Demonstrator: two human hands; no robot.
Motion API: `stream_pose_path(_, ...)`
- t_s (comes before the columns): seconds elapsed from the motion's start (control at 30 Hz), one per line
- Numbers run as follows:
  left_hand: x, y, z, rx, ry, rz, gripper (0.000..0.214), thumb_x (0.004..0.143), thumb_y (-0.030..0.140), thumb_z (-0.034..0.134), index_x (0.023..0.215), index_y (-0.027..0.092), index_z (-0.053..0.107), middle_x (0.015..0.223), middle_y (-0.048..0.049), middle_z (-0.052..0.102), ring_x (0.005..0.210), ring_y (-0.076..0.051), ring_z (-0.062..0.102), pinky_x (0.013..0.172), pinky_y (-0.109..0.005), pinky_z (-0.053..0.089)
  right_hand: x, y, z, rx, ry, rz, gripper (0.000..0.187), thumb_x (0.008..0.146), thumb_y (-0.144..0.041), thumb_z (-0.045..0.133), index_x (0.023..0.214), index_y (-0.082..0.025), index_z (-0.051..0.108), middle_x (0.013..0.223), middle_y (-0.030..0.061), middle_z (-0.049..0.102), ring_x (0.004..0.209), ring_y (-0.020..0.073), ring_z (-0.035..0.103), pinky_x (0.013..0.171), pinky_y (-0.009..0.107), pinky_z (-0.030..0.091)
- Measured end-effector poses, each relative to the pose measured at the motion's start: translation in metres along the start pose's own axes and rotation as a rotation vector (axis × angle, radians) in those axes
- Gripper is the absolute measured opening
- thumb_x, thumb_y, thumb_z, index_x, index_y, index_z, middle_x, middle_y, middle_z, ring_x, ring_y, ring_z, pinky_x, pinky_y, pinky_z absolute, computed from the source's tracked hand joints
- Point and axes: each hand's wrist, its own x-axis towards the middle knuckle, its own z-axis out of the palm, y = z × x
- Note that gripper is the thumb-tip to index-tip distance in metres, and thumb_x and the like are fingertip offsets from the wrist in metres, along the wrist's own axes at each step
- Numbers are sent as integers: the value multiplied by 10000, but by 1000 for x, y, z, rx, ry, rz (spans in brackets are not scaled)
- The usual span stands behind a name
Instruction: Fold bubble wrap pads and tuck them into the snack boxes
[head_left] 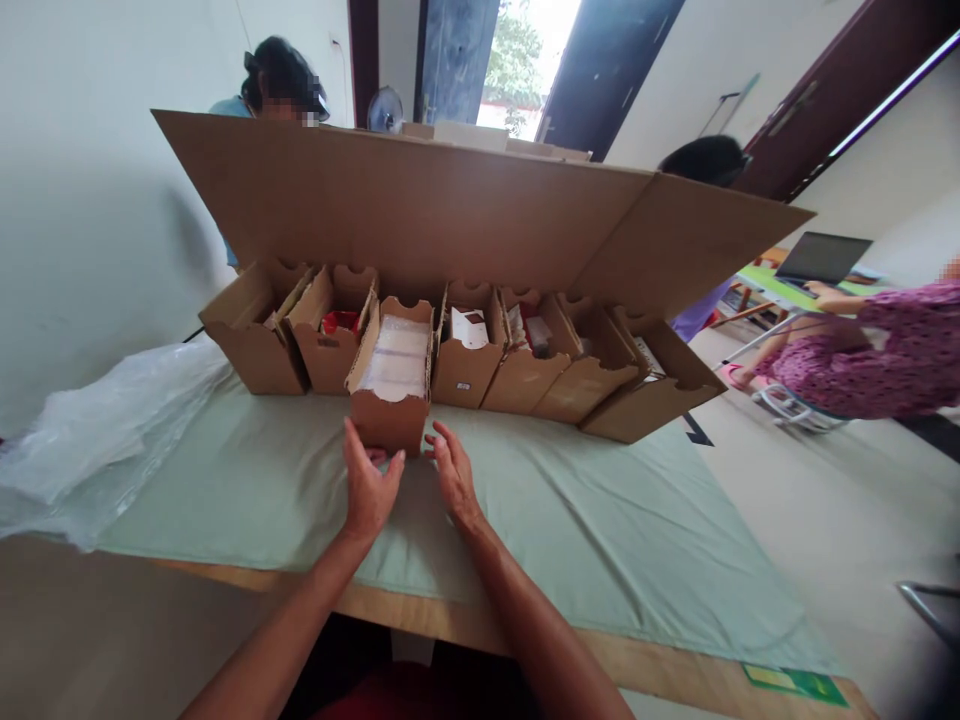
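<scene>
A narrow open-topped cardboard box [388, 420] stands a little forward of a row of similar boxes, with clear-wrapped pale packages [394, 355] inside it. My left hand [369, 485] is at the box's lower left front, its thumb and fingers apart; whether the fingertips touch the cardboard I cannot tell. Beside the box's right front corner, my right hand [454, 470] has its fingers spread and holds nothing. To the left stands a box [330, 350] with something red in it. On the right is a box [465, 375] holding a white card-like item [469, 328].
Behind the row rises a tall cardboard panel [420, 205]. Clear plastic sheeting [112, 430] lies at the left of the green tablecloth [570, 520]. A person [281, 80] is behind the panel, and another person [877, 350] sits at right by a laptop [823, 258].
</scene>
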Motion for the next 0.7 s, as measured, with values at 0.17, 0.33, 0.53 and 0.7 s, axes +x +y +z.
stream_pose_path(0.17,49,-3,43,35,-5,4,1040,811,337,709,1642,137,116,1412,-257,507,768,-179,654,788,-414,623,-18,11,-10,-69,-51,-2,635,923,-543,628,1454,-212,519,1269,144,689,1066,249,688,911,408,579)
stream_pose_path(0.33,100,-13,72,35,-44,45,1025,775,259,725,1619,87,170,1581,-303,369,1205,-344,635,1022,-517,547,-20,12,-10,-148,-59,-68,592,930,-462,631,1455,-219,507,1300,153,658,1065,252,676,867,398,583)
stream_pose_path(0.53,103,-15,65,53,-93,124,947,833,282,668,1616,103,166,1516,-278,438,1067,-286,684,948,-479,581,-20,20,-7,-208,-55,-155,551,947,-408,600,1459,-231,500,1437,166,571,1067,240,676,907,413,583)
stream_pose_path(0.7,103,13,11,85,-41,275,817,867,298,623,1593,181,268,1542,-221,405,910,-198,663,690,-323,596,-17,21,-9,-207,-66,-157,521,951,-400,600,1443,-244,528,1452,166,564,1058,249,682,938,452,580)
